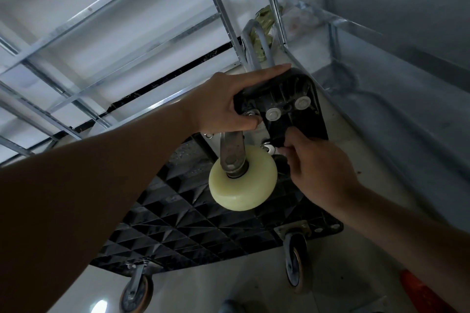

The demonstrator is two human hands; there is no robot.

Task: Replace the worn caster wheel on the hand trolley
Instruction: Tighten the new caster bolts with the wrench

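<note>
The black hand trolley (pixel 193 221) lies upside down, its ribbed underside facing me. A cream-white caster wheel (pixel 244 185) in a metal fork (pixel 232 150) stands up from the trolley's far corner. My left hand (pixel 229 101) grips that corner's black plastic edge (pixel 292 94), index finger stretched along the top and thumb curled by a bolt. My right hand (pixel 318 168) pinches a small silver bolt or nut (pixel 269 148) at the caster's mounting plate. Two worn brown casters, one (pixel 136 290) at lower left and one (pixel 296 262) at lower right, sit on the near end.
Grey metal shelving (pixel 114 40) surrounds the trolley on the left and behind. The trolley's folded grey handle tube (pixel 254 43) lies beyond it, near a greenish bundle (pixel 264 18). A pale glossy floor (pixel 229 292) lies below, and an orange object (pixel 419 295) shows at lower right.
</note>
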